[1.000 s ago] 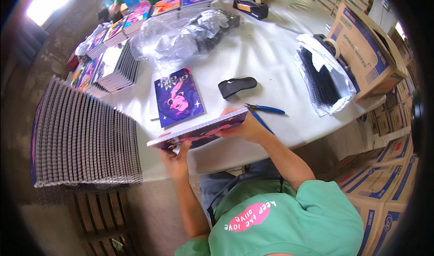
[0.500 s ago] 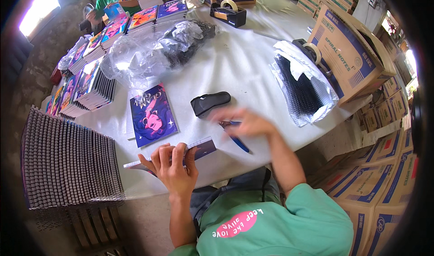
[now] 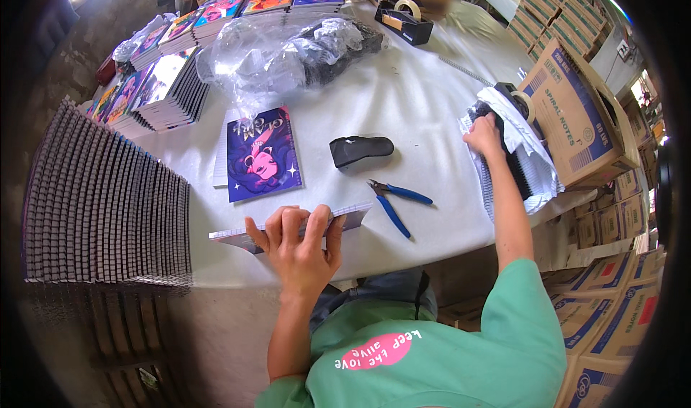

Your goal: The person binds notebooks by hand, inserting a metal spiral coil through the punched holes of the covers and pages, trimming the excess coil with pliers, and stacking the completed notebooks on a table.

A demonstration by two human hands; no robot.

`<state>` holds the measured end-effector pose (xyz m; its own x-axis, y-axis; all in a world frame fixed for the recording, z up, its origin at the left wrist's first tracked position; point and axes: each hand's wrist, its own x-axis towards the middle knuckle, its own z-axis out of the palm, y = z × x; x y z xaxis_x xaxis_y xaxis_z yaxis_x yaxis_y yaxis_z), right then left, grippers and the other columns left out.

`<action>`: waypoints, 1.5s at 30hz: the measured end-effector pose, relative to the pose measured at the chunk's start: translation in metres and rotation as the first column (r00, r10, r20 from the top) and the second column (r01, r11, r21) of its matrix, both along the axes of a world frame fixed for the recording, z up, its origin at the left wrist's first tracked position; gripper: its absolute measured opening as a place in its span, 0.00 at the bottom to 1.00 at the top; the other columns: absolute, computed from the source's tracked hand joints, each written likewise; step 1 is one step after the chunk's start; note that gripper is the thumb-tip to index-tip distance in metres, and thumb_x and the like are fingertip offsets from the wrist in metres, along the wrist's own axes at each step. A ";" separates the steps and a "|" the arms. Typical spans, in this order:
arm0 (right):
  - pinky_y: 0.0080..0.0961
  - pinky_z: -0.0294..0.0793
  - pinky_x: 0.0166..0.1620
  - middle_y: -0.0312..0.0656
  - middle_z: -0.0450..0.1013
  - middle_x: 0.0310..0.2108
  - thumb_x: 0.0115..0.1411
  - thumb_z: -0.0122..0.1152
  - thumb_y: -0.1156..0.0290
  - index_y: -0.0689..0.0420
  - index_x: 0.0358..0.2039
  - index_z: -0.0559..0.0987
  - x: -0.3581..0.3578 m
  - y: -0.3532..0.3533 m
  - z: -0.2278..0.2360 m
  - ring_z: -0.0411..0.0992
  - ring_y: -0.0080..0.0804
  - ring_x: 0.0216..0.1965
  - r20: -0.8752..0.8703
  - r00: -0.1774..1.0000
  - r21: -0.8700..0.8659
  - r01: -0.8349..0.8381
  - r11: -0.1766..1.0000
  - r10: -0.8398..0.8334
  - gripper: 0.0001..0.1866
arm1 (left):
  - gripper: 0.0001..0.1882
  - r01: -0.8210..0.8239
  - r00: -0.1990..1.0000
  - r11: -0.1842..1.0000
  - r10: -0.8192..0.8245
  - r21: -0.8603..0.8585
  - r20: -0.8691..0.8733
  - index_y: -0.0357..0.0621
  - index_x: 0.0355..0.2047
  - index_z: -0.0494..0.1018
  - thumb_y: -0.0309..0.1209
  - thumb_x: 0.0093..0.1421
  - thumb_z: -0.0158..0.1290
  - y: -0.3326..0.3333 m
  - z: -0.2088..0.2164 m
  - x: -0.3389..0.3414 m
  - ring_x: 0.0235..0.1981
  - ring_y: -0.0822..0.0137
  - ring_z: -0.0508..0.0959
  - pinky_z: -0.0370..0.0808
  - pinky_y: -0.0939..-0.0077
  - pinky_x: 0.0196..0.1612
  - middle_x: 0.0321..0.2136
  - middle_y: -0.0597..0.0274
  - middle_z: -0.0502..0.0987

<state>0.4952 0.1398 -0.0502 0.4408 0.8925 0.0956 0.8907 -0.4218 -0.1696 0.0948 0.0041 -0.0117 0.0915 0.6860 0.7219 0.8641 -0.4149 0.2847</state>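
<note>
My left hand (image 3: pixel 301 246) grips a notebook (image 3: pixel 241 236) near the table's front edge, its edge of page sheets facing up. At the right, my right hand (image 3: pixel 484 133) has its fingers bent round the far left end of black spiral binding coils (image 3: pixel 520 170), which lie bundled in white paper (image 3: pixel 512 113); the fingertips are partly hidden. Blue-handled cutting pliers (image 3: pixel 392 195) rest between my hands with jaws toward the far side. Beyond them is a black, rounded object (image 3: pixel 361 151), shaped like a stapler. A purple illustrated notebook (image 3: pixel 265 156) lies flat beyond my left hand.
A tall stack of spiral-bound notebooks (image 3: pixel 104 199) stands at the left. Crumpled clear plastic (image 3: pixel 248 66) and more notebook piles (image 3: pixel 169 91) fill the far left, near another person's hand. A tape dispenser (image 3: pixel 403 23) stands farther back; cardboard boxes (image 3: pixel 576 113) border the right.
My right hand has left the pliers and moved right to the black coils. My left hand still holds the notebook. The whole view has shifted somewhat.
</note>
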 end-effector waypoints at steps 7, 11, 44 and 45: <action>0.41 0.70 0.49 0.56 0.66 0.43 0.45 0.62 0.69 0.63 0.38 0.73 -0.010 -0.023 -0.022 0.69 0.54 0.45 0.043 0.992 0.225 0.103 0.969 -0.116 0.19 | 0.08 0.021 1.000 0.999 -0.022 0.038 0.016 0.55 0.30 0.73 0.37 0.50 0.59 0.004 -0.003 -0.003 0.36 0.66 0.68 0.35 0.50 0.63 0.25 0.70 0.64; 0.39 0.68 0.50 0.54 0.71 0.39 0.46 0.58 0.75 0.62 0.42 0.74 0.013 -0.024 -0.011 0.70 0.50 0.44 0.029 0.998 0.189 -0.059 0.980 0.054 0.19 | 0.08 0.055 0.997 0.997 -0.057 0.047 0.041 0.55 0.30 0.73 0.37 0.50 0.58 0.005 -0.004 -0.002 0.37 0.66 0.68 0.38 0.50 0.63 0.25 0.69 0.64; 0.20 0.67 0.31 0.39 0.71 0.30 0.53 0.57 0.83 0.58 0.38 0.81 -0.184 -0.096 0.098 0.68 0.24 0.29 -0.776 0.033 0.310 -0.849 0.427 0.630 0.12 | 0.15 0.068 0.994 0.994 -0.076 0.091 0.083 0.56 0.30 0.78 0.41 0.40 0.65 -0.002 -0.001 -0.020 0.36 0.66 0.72 0.36 0.55 0.65 0.22 0.69 0.65; 0.20 0.66 0.31 0.38 0.71 0.29 0.55 0.56 0.81 0.57 0.40 0.80 -0.188 -0.099 0.101 0.68 0.23 0.28 -0.778 0.095 0.258 -0.853 0.454 0.621 0.13 | 0.15 0.064 0.994 0.995 -0.071 0.078 0.086 0.56 0.30 0.78 0.41 0.40 0.65 -0.004 0.000 -0.019 0.35 0.66 0.72 0.36 0.55 0.65 0.22 0.69 0.66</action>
